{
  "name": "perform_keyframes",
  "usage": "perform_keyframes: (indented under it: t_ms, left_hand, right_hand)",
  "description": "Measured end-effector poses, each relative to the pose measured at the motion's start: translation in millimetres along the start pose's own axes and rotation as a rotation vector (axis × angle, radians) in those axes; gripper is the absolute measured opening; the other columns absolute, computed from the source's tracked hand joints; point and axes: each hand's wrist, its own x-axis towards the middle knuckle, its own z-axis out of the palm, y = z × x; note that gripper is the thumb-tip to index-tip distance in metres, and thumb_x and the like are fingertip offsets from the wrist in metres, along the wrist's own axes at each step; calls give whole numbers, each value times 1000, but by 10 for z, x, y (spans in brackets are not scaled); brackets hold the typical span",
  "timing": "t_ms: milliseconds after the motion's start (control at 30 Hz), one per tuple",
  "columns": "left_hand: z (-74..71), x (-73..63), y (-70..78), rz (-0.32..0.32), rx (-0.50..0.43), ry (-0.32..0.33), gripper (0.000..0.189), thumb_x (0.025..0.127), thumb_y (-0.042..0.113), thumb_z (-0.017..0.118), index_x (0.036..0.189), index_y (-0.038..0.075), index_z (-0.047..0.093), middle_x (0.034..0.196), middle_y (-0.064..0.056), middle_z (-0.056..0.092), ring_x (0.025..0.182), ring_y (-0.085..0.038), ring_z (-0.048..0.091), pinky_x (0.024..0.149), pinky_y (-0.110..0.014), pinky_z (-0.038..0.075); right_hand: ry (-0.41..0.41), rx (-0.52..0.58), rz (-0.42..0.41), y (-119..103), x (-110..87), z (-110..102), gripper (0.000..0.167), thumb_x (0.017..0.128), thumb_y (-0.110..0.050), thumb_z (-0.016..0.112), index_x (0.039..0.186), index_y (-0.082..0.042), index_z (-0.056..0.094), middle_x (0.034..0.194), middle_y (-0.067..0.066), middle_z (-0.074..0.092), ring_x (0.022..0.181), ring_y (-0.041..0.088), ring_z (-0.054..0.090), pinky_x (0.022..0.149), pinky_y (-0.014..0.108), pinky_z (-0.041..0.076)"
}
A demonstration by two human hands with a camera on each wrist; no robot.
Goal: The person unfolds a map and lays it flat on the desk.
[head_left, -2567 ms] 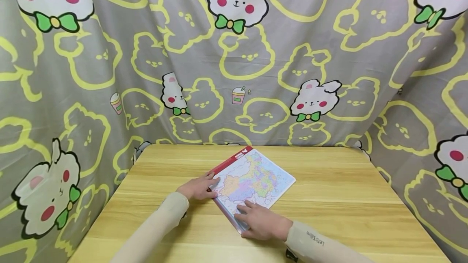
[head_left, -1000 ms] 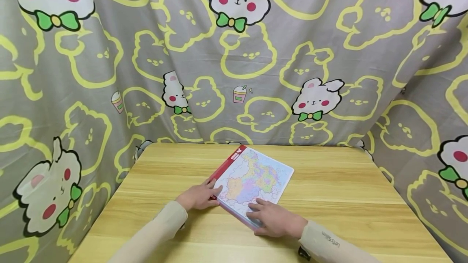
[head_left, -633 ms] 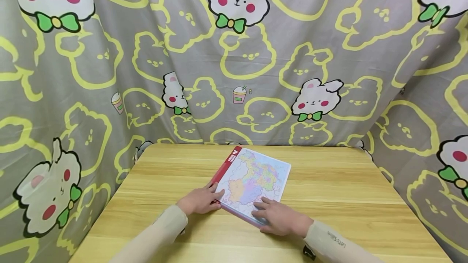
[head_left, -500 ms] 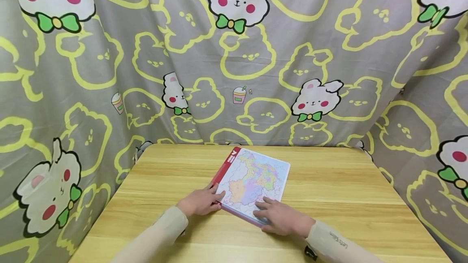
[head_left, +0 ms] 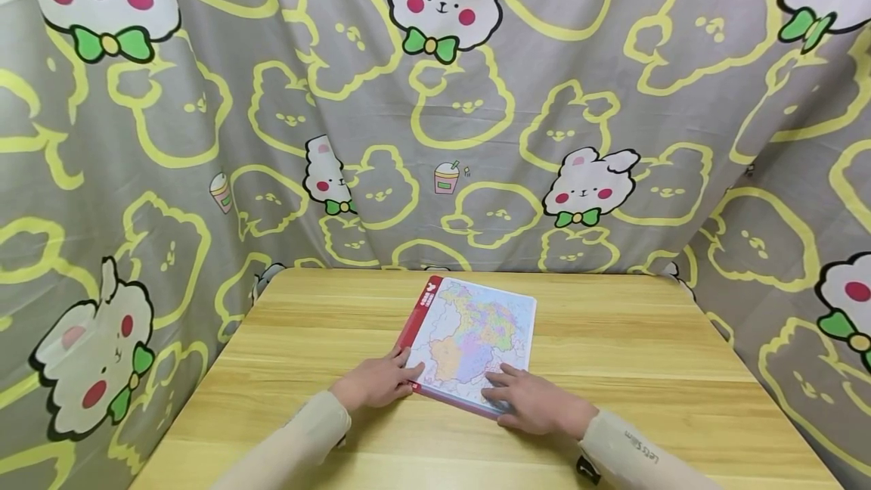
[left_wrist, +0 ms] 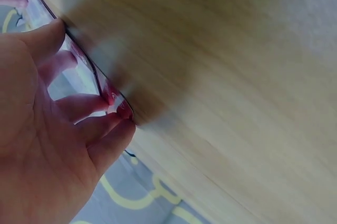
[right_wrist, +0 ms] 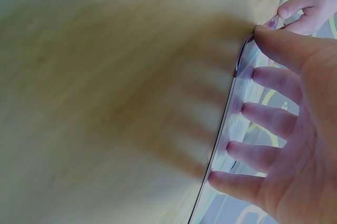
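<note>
A flat board printed with a colourful map [head_left: 469, 331] lies tilted on the wooden table, a red strip [head_left: 420, 312] along its left side. My left hand [head_left: 379, 383] rests at its near left corner. In the left wrist view the left fingertips [left_wrist: 118, 121] touch the red corner and the thumb lies at the near edge. My right hand [head_left: 539, 402] lies spread over the near right corner. The right wrist view shows its fingers [right_wrist: 255, 155] straight and apart, their tips on the glossy surface, with the thumb at the board's near edge.
The wooden table [head_left: 653, 369] extends around the board on all sides. Behind it and at both sides hangs a grey curtain [head_left: 476, 112] with yellow outlines and white cartoon animals.
The board has turned counterclockwise: its far red corner swung left and its near corner swung right. Both hands moved with it, the right hand rightward and the left hand slightly right and nearer.
</note>
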Motion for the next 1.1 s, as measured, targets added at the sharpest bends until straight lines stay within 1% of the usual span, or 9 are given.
perform_keyframes:
  t_ms: [200, 300, 533, 867, 1100]
  left_hand:
    - [8, 6, 33, 0, 18, 5, 47, 97, 37, 51, 142, 25, 46, 146, -19, 37, 134, -38, 33, 96, -47, 42]
    - [22, 11, 51, 3, 21, 9, 46, 97, 36, 51, 142, 27, 46, 146, -18, 37, 133, -37, 34, 96, -47, 43]
    - [19, 21, 107, 6, 9, 8, 45, 97, 34, 51, 142, 28, 46, 147, -19, 36, 134, -36, 34, 98, -47, 41]
    - [13, 37, 148, 13, 15, 13, 44, 98, 32, 51, 141, 29, 46, 147, -19, 36, 134, -33, 35, 98, -46, 41]
    - [24, 57, 179, 16, 30, 22, 43, 98, 33, 51, 141, 30, 47, 146, -19, 37, 133, -33, 36, 98, -45, 41]
  right_hand:
    - [13, -1, 1, 42, -29, 4, 46, 92, -34, 60, 132, -12, 56, 140, 15, 46, 128, 44, 39, 104, 49, 33]
    - [7, 10, 20, 66, -40, 6, 47, 91, -34, 60, 133, -12, 55, 140, 16, 46, 128, 44, 38, 104, 50, 32]
    - [26, 34, 50, 135, -59, -7, 46, 90, -31, 62, 131, -10, 57, 139, 18, 46, 127, 47, 38, 101, 52, 34]
    - [-1, 67, 74, 265, -47, -4, 47, 90, -31, 62, 132, -11, 56, 142, 16, 43, 131, 44, 34, 103, 51, 32]
    - [8, 63, 80, 319, -38, -12, 47, 90, -30, 63, 131, -9, 56, 142, 17, 43, 130, 45, 34, 103, 52, 32]
